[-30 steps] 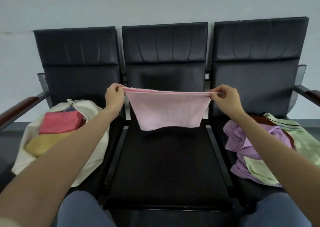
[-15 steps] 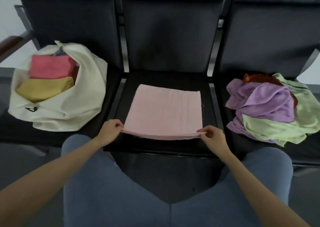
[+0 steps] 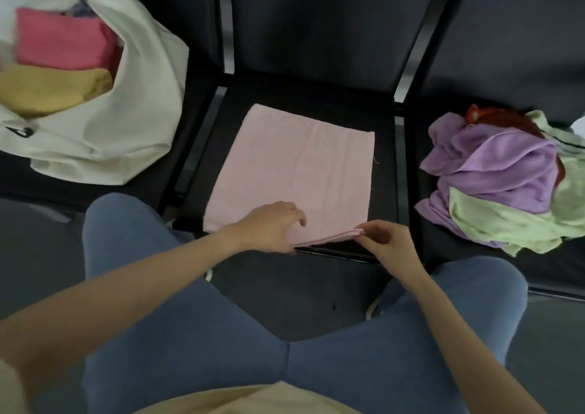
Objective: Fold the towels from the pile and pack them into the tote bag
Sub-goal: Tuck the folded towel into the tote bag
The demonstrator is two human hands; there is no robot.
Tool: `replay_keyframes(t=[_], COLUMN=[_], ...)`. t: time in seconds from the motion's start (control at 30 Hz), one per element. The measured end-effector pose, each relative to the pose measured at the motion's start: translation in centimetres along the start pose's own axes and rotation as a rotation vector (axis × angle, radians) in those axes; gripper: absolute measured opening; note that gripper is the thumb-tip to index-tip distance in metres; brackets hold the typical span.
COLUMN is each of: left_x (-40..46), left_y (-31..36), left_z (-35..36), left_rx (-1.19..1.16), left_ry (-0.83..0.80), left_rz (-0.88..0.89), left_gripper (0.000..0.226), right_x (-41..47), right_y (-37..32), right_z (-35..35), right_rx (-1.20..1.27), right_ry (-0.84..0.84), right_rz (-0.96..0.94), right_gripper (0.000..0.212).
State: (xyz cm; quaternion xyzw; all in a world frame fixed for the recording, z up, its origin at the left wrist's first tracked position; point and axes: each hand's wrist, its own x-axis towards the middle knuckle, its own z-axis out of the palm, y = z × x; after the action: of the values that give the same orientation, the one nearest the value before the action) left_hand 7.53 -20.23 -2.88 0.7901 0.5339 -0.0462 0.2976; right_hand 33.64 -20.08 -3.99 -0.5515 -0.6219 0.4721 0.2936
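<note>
A row of black seats forms the bench in front of my knees. The pink towel lies flat on the middle seat, folded. My right hand pinches its near right corner, lifting the layered edge slightly. My left hand rests on the near edge just left of it, fingers loosely bent, gripping nothing I can make out. On the left seat sits the cream tote bag, holding a red and a yellow folded towel. On the right seat lies the pile of purple and green towels.
</note>
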Motion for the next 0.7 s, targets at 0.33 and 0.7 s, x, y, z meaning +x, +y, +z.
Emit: replay_keyframes(t=[0.33,0.7], left_x=[4.4,2.9], left_y=[5.5,5.9], left_z=[4.0,1.4], left_rx=[-0.256,-0.281], left_ry=[0.264,0.411], left_rz=[0.2,0.266], left_gripper=[0.021,0.017], right_x=[-0.2,12.7], right_y=[-0.1,-0.4], right_z=[-0.6,-0.2], right_rx=[0.145,0.328], right_ry=[0.071,0.267], right_rz=[0.107,0.592], right_gripper=[0.013,0.028])
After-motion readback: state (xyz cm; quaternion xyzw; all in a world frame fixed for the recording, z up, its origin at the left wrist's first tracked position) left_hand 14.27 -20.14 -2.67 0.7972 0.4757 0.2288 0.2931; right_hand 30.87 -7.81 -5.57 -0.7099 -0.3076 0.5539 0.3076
